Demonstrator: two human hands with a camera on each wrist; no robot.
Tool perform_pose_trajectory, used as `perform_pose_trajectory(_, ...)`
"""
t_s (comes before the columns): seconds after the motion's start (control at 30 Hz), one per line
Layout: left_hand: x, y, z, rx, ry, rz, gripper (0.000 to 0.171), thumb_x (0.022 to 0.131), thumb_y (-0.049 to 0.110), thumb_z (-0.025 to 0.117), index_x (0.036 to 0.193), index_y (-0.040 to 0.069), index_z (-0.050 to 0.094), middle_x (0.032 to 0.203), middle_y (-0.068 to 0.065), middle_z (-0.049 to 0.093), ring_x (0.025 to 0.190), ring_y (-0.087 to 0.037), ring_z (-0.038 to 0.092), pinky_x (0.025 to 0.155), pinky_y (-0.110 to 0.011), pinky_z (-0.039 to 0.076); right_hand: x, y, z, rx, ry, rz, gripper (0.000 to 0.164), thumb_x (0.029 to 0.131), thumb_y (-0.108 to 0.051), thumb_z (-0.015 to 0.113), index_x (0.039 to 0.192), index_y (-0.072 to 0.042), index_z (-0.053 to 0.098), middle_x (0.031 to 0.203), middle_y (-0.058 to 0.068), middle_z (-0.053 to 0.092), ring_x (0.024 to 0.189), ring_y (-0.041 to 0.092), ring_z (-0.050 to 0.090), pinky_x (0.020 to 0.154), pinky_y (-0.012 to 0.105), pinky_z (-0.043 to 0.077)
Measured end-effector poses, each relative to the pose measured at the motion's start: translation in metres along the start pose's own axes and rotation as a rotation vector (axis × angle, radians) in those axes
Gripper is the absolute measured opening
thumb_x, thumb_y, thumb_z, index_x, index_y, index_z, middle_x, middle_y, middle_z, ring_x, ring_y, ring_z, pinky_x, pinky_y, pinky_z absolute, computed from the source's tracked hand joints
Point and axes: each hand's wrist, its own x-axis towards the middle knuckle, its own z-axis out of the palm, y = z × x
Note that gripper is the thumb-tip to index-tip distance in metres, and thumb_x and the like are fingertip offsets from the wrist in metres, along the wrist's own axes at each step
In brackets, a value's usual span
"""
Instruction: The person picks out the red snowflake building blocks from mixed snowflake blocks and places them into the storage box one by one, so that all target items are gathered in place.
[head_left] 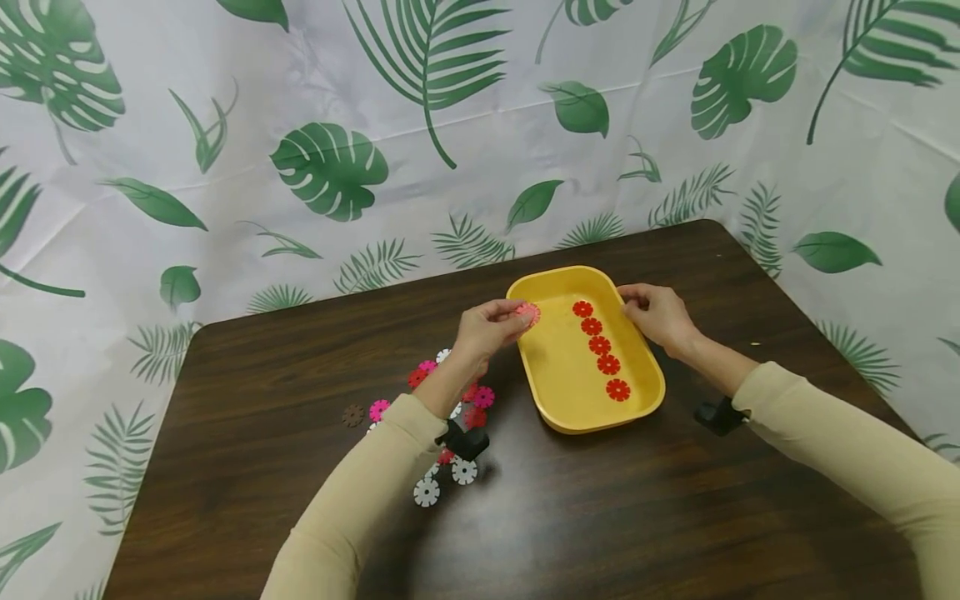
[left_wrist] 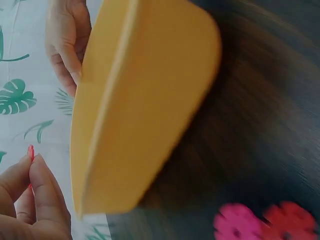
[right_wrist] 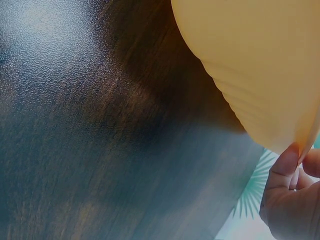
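My left hand (head_left: 483,333) pinches a pinkish-red notched disc (head_left: 528,313) between thumb and fingers, over the left rim of a yellow tray (head_left: 558,412). In the left wrist view the disc (left_wrist: 31,151) shows edge-on at the fingertips. My right hand (head_left: 660,315) grips the tray's right rim, thumb on one side and fingers on the other, as the right wrist view shows. Inside the tray, several red notched discs (head_left: 599,345) lie in a slanting row toward the right side.
Left of the tray, a loose scatter of notched discs in white (head_left: 427,492), pink (head_left: 379,409), red and brown (head_left: 353,416) lies on the dark wooden table (head_left: 262,433), partly hidden under my left forearm. A leaf-print cloth (head_left: 450,125) hangs behind the table.
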Motion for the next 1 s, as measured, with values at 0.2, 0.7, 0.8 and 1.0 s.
perform_pose_trajectory(0.2, 0.017, 0.006, 0.031, -0.035, 0.032, -0.036, 0.028, 0.082, 0.002, 0.069, 0.11, 0.002, 0.068, 0.09, -0.007, 0.065, 0.081, -0.014, 0.067, 0.089, -0.038, 0.05, 0.0, -0.001, 0.0, -0.005, -0.003, 0.007, 0.034, 0.095, -0.002, 0.049, 0.128, 0.007, 0.052, 0.098, 0.02, 0.055, 0.082, 0.026, 0.051, 0.059, 0.013, 0.046)
perform_pose_trajectory(0.7, 0.04, 0.001, 0.065, -0.064, 0.098, -0.057, 0.029, 0.083, 0.0, 0.067, 0.112, 0.002, 0.068, 0.107, -0.014, 0.067, 0.099, -0.024, 0.066, 0.085, -0.032, 0.053, -0.001, -0.002, -0.001, 0.001, -0.012, -0.002, 0.035, 0.095, -0.001, 0.047, 0.128, 0.008, 0.05, 0.098, 0.021, 0.054, 0.083, 0.028, 0.052, 0.06, 0.015, 0.047)
perform_pose_trajectory(0.8, 0.042, -0.002, 0.066, -0.067, 0.125, -0.082, 0.029, 0.083, -0.002, 0.067, 0.112, 0.002, 0.068, 0.104, -0.013, 0.067, 0.098, -0.024, 0.066, 0.084, -0.031, 0.054, -0.001, -0.001, -0.001, 0.0, -0.015, -0.005, 0.035, 0.095, -0.001, 0.047, 0.128, 0.008, 0.05, 0.098, 0.021, 0.054, 0.083, 0.028, 0.052, 0.061, 0.015, 0.047)
perform_pose_trajectory(1.0, 0.046, -0.008, 0.071, -0.057, 0.149, -0.076, 0.03, 0.081, -0.007, 0.066, 0.111, 0.0, 0.067, 0.096, -0.014, 0.064, 0.092, -0.027, 0.067, 0.085, -0.036, 0.053, -0.001, -0.001, -0.002, -0.006, -0.016, -0.007, 0.035, 0.095, -0.002, 0.048, 0.128, 0.008, 0.051, 0.099, 0.021, 0.055, 0.084, 0.027, 0.051, 0.062, 0.014, 0.046)
